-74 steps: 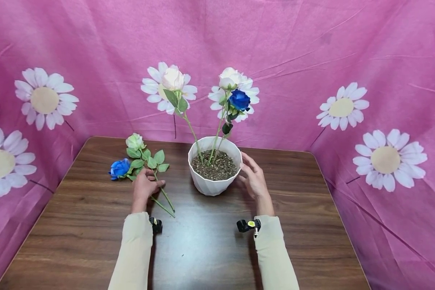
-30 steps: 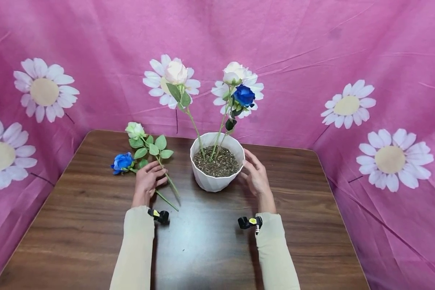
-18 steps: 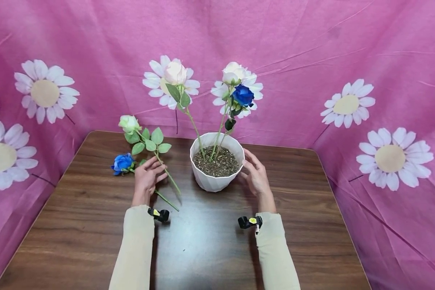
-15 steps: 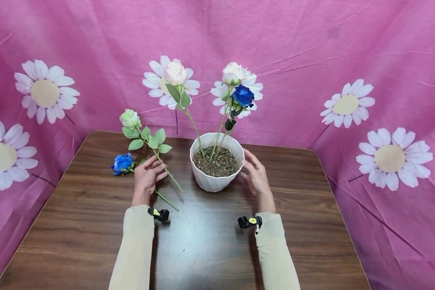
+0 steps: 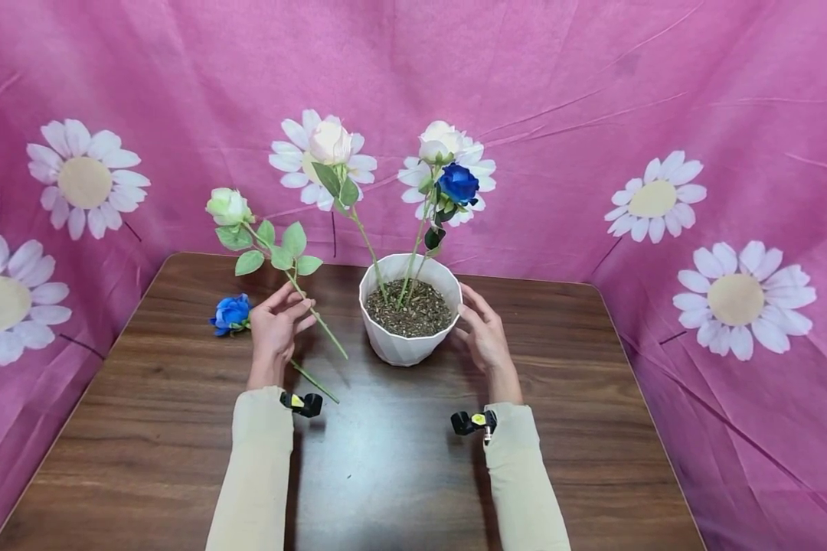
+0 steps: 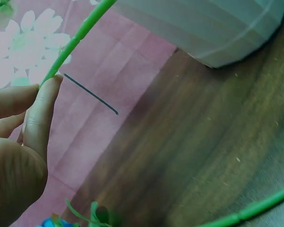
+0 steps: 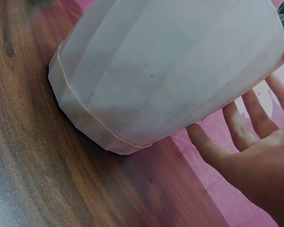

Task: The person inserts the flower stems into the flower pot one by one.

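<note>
My left hand [image 5: 276, 329] pinches the stem of a pale green-white rose [image 5: 229, 207] between thumb and fingers. That rose is tilted, its bloom up to the left and its stem end [image 5: 338, 348] pointing down to the right above the table. In the left wrist view the thumb and fingertips meet on the green stem [image 6: 80, 35]. A blue rose [image 5: 230, 314] lies on the table, its stem passing under my left hand. My right hand [image 5: 485, 337] rests spread fingers against the right side of the white pot [image 5: 403, 348]; the right wrist view shows those fingertips on the faceted wall [image 7: 170, 71].
Dark soil [image 5: 420, 310] fills the pot. A pinkish-white rose [image 5: 331, 143], a white rose [image 5: 439, 141] and a blue rose [image 5: 458, 184] stand in it. The wooden table [image 5: 386, 474] meets a pink cloth backdrop [image 5: 537, 69] printed with daisies.
The pale green-white rose has risen off the table, its bloom swinging up and left, held in my left hand. My right hand stays at the pot. The blue rose on the table lies still.
</note>
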`<state>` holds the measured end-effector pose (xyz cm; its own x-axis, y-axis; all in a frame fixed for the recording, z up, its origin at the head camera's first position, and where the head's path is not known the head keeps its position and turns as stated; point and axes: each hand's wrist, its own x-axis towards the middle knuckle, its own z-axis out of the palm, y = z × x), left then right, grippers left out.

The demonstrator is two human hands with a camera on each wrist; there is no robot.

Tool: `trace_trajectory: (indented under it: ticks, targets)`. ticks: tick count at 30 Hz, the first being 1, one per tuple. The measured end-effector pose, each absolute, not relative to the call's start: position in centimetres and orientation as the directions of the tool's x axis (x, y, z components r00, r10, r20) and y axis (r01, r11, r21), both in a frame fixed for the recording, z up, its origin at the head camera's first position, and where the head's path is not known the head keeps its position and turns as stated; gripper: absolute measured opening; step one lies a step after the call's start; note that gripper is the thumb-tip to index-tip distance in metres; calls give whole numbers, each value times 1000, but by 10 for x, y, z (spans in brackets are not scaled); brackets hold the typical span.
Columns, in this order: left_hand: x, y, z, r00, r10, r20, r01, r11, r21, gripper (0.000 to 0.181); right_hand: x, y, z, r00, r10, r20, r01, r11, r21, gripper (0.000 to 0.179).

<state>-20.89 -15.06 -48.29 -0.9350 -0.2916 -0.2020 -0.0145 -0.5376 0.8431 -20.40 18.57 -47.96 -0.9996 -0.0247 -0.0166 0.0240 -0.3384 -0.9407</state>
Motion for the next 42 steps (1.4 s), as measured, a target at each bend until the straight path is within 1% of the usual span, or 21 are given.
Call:
trace_trajectory:
  ticks: [11, 22, 32, 42]
  targets:
    - [-209, -140, -467, -936, -323, -142, 77, -578, 812, 59, -204, 187, -480, -999, -39, -16, 29, -339, -940, 52]
    - [-211, -137, -451, -937, -321, -140, 124, -679, 723, 58, -204, 187, -482, -999, -42, -15, 29, -342, -939, 53]
    - [-211, -131, -432, -947, -293, -132, 118, -700, 705, 37, -205, 188, -482, -999, -48, -10, 25, -338, -941, 52]
    - [-214, -122, -419, -955, -288, -67, 158, -687, 709, 30, -204, 187, -481, -999, -50, -4, 20, -331, -944, 53]
